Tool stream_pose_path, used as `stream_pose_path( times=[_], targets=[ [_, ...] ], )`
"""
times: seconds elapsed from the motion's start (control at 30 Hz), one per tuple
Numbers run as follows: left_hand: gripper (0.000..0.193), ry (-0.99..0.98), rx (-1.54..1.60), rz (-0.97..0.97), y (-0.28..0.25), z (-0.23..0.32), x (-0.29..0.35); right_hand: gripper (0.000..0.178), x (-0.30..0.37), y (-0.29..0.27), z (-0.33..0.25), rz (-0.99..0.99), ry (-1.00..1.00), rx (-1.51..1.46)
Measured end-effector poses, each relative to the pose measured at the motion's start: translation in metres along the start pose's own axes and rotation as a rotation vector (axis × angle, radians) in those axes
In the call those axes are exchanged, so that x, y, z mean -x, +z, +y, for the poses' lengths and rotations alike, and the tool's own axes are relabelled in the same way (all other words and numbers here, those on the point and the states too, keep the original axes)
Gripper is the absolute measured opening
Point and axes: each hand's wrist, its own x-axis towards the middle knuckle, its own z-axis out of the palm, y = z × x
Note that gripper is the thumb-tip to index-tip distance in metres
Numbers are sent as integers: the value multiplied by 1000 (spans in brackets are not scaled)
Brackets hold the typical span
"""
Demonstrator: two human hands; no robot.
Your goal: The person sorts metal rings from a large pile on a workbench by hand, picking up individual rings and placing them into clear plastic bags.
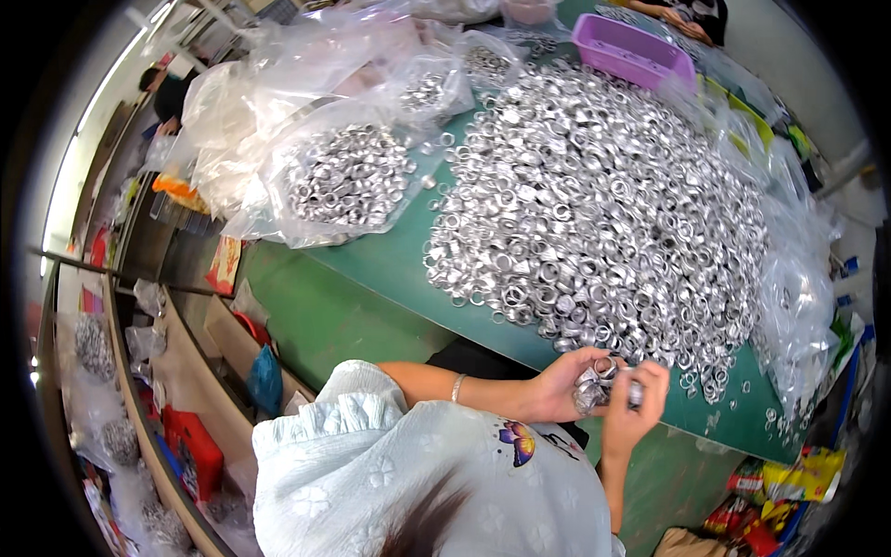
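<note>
A wide heap of silver-coloured metal rings (pixel 603 213) covers much of the green table (pixel 394 283). At the table's near edge, my left hand (pixel 560 385) is cupped around several of these rings (pixel 590 388), its fingers curled. Close beside it, my right hand (pixel 640 404) pinches a ring (pixel 635 395) between thumb and fingers. The two hands almost meet, just in front of the heap's near side. Fingers partly cover the rings that I hold, so their exact shapes are hard to make out.
Clear plastic bags of rings (pixel 348 176) lie at the table's left. A purple basket (pixel 631 51) stands at the far side, near another person's arm (pixel 677 19). Crumpled plastic (pixel 794 306) lines the right edge. Shelves with bags (pixel 121 441) stand at left; colourful packets (pixel 803 473) lie lower right.
</note>
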Motion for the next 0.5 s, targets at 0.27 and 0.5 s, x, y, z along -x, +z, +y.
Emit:
stream_pose_path(
  times=[0.27, 0.5],
  targets=[
    [19, 333, 40, -48, 8, 57, 49, 45, -52, 73, -48, -303, -493, 258],
    [42, 769, 30, -109, 18, 167, 108, 40, -117, 202, -105, -512, -414, -554]
  ],
)
